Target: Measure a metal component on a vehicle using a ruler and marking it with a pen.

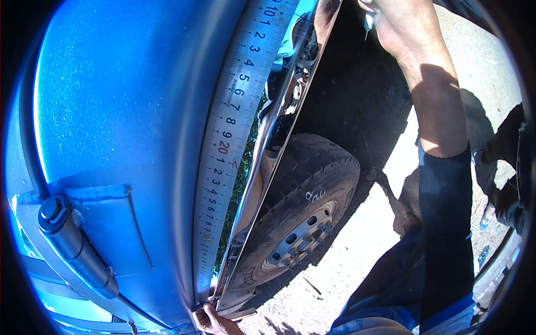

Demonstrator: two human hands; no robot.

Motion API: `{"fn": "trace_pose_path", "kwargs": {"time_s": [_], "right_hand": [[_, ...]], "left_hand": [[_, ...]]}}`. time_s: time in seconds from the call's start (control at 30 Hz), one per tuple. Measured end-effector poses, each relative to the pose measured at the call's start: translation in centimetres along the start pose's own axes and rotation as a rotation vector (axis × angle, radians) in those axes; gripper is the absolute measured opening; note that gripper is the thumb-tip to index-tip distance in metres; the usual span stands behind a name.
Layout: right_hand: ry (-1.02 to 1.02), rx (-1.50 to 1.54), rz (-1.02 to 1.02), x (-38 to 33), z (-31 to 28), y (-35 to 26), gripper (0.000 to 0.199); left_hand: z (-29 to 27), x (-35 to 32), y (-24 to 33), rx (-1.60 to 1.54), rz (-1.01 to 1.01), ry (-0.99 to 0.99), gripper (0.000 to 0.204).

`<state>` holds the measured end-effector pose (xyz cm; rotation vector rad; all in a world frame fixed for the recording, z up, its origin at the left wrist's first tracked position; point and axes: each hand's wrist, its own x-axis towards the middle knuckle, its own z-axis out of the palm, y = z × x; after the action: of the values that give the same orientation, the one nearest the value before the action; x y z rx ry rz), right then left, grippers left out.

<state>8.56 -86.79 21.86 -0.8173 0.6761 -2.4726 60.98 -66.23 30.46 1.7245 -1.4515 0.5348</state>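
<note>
A long steel ruler [234, 106] lies lengthwise along the curved edge of a blue vehicle panel [128, 111]. Beside it runs a shiny chrome strip [265, 167] that mirrors the surroundings. At the bottom, my left hand [211, 320] is closed with its fingers at the ruler's lower end; what exactly they pinch is hard to make out. Up at the top edge is my right hand [399, 25], partly cut off. Its fingers close on a small white-and-blue object [368, 22] with a thin dark tip, held away from the ruler.
A black wiper arm [78, 251] crosses the panel's lower left. Below the chrome strip stands a large tyre [304, 184] with a studded wheel hub. Sunlit ground [357, 251] stretches to the right, with shadows and a dark-clothed person [505, 151] at the edge.
</note>
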Motion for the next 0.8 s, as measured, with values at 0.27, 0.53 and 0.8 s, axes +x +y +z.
{"fn": "trace_pose_path", "kwargs": {"time_s": [0.27, 0.53, 0.8], "right_hand": [[-0.009, 0.071, 0.044, 0.0, 0.1, 0.5, 0.012], [0.074, 0.037, 0.026, 0.1, 0.7, 1.2, 0.012], [0.075, 0.024, 0.026, 0.3, 0.6, 0.8, 0.013]], "left_hand": [[-0.1, 0.4, -0.2, -0.035, 0.021, -0.002, 0.013], [-0.4, 0.6, 0.4, -0.011, 0.065, 0.016, 0.014], [-0.5, 0.4, -0.4, -0.012, 0.072, -0.006, 0.014]]}}
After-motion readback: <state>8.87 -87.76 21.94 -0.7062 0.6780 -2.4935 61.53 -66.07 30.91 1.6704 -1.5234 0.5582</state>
